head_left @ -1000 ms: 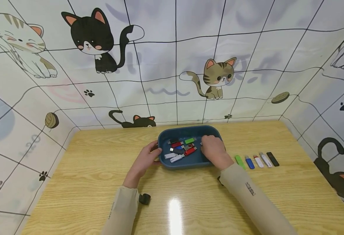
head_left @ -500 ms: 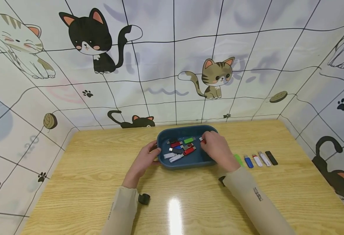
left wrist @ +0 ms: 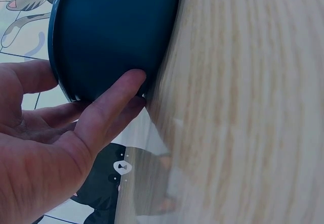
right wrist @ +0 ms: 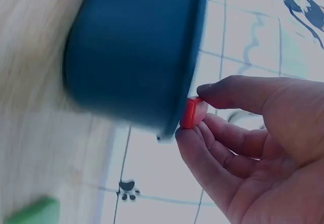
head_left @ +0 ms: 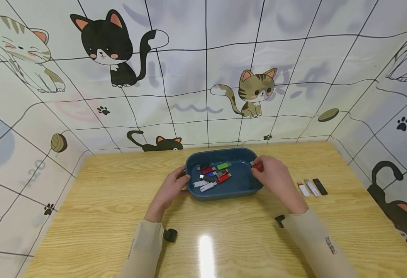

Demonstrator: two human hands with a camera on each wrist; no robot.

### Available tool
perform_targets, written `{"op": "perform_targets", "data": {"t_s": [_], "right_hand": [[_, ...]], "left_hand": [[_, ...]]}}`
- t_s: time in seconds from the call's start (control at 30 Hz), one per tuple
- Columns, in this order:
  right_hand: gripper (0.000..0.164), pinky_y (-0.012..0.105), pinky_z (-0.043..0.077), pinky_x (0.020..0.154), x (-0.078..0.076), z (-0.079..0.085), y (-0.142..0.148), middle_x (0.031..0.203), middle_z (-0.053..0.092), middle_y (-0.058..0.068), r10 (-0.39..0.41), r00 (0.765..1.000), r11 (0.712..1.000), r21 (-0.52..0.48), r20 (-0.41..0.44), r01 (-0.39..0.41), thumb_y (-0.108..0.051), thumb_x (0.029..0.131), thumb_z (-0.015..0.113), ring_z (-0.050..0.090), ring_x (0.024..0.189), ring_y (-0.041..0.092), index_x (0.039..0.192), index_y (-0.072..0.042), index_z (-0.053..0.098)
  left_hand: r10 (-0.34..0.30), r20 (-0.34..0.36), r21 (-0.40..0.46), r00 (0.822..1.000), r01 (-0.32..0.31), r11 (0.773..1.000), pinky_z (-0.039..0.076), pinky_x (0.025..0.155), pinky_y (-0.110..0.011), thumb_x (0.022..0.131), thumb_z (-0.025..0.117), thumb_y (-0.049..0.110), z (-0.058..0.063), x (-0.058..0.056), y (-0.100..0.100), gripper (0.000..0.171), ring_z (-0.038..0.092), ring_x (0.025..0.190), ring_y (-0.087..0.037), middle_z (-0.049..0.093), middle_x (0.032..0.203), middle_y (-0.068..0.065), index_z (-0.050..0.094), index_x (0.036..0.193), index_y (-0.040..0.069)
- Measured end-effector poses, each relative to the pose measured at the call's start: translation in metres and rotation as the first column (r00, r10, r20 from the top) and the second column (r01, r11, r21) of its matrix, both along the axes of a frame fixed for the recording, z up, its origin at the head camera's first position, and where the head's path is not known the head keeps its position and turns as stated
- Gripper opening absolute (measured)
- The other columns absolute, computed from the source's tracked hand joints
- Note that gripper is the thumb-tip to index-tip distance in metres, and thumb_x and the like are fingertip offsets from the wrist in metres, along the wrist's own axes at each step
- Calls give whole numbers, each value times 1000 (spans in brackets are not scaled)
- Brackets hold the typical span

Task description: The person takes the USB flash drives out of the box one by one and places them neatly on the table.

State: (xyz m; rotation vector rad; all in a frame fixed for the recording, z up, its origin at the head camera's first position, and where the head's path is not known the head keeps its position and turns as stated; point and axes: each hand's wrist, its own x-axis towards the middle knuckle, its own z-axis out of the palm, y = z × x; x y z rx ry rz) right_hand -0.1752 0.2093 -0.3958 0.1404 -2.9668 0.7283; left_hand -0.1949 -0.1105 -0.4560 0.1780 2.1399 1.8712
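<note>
We've got small red plastic USB stick (right wrist: 189,114) pinched in right hand (head_left: 274,175), metal plug (head_left: 253,164) clear, just beside rounded blue plastic tub (head_left: 224,196). Left hand (head_left: 170,186) cups opposite end, probably to stop skidding.

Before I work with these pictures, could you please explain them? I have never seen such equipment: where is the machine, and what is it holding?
There is no machine: these are a person's two bare hands. The widest picture looks down from the head; the other two look from the left and right wrists.

On the wooden table stands a blue plastic bin with several USB flash drives inside, including a green one. The left hand holds the bin's left end. The right hand pinches a red USB flash drive by the bin's right rim.

Farther right, the head picture shows a white-and-red, a silver and a black flash drive side by side.
</note>
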Motion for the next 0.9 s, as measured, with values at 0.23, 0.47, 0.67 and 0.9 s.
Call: {"op": "perform_targets", "data": {"t_s": [0.23, 0.47, 0.67, 0.9], "right_hand": [[28, 43, 49, 69, 13, 7, 28, 93, 66, 12, -42, 999, 999, -31, -15, 42, -19, 90, 63, 61, 84, 26, 109, 1, 66], [30, 42, 48, 65, 32, 4, 50, 91, 67, 11, -80, 997, 997, 10, -13, 80, -21, 90, 61, 61, 80, 25, 109, 2, 66], [27, 40, 48, 60, 43, -5, 62, 88, 68, 10, -103, 995, 994, 50, 11, 102, -21, 88, 63, 62, 76, 25, 103, 2, 68], [27, 44, 50, 65, 59, -15, 71, 86, 67, 10, -89, 994, 994, 65, 60, 85, -18, 87, 67, 62, 76, 24, 101, 5, 66]], "left_hand": [[5, -1, -1, 1000, -5, 1000, 56, 76, -48, 101, 47, 13, -1, -1, 0, 50, 61, 105, -38, 45, 140, -24, 37, 148, -1], [4, -3, -1, 1000, -4, 1000, 56, 76, -48, 101, 47, 12, -2, -1, 0, 50, 61, 105, -38, 45, 140, -24, 36, 148, -2], [13, 0, -5, 1000, -13, 1000, 56, 76, -48, 101, 47, 12, -1, 0, 0, 50, 62, 104, -37, 45, 140, -24, 37, 148, -1], [14, -2, -5, 1000, -14, 1000, 57, 74, -46, 100, 47, 13, -1, -1, 1, 51, 61, 104, -37, 46, 139, -23, 37, 148, -2]]}}
